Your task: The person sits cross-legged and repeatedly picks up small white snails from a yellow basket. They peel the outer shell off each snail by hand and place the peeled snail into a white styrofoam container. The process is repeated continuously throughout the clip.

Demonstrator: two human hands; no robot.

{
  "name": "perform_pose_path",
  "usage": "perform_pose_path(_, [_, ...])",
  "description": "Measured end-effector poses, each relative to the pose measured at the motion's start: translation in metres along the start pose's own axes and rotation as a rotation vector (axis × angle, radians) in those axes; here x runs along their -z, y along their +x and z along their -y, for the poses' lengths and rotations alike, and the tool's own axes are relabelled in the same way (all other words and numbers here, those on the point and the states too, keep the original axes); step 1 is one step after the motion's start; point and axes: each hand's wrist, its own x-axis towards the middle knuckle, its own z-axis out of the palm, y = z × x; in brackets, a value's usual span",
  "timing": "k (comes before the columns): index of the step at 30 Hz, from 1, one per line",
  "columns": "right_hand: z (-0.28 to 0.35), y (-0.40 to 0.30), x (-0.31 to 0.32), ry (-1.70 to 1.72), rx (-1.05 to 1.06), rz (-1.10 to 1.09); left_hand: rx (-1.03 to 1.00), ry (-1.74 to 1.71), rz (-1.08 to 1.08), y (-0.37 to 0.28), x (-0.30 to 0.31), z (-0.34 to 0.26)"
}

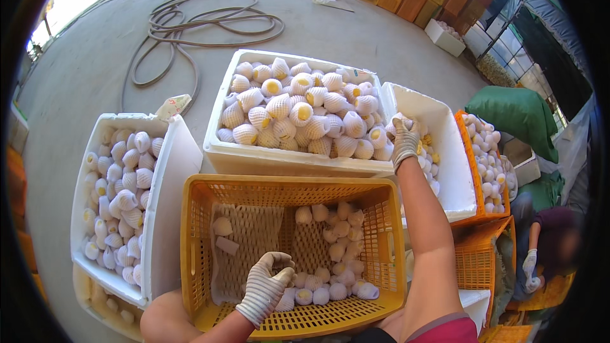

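Over the yellow plastic crate (290, 179), my left hand (267, 286) in a striped knit glove has its fingers curved and apart, with nothing between them. Fruits in white foam nets (338, 290) line the crate's right side and near right corner. One wrapped fruit (222, 226) and a small pale block (227, 246) lie on netted padding at its left. My right hand (406, 143), gloved too, reaches to the left side of the right-hand white foam box (455, 152). Its fingers close on a foam-netted fruit (395, 123), partly hidden by the glove.
A large foam box (295, 159) heaped with wrapped fruit stands beyond the crate. Another full foam box (174, 190) is at left. Hose coils (214, 24) lie on the concrete floor. At right are an orange crate (469, 166) of fruit, a green sack (512, 114) and a gloved co-worker (555, 238).
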Motion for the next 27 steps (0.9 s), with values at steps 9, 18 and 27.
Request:
perform_pose_path(9, [-0.07, 0.039, -0.011, -0.888, 0.213, 0.289, -0.045, 0.151, -0.014, 0.001, 0.006, 0.01])
perform_pose_path(18, [-0.052, -0.16, 0.072, -0.682, 0.347, 0.47, -0.051, 0.051, -0.046, 0.001, 0.002, -0.006])
perform_pose_path(27, [-0.125, -0.319, 0.186, -2.134, -0.006, 1.712, -0.141, 0.198, -0.01, 0.008, 0.0, 0.018])
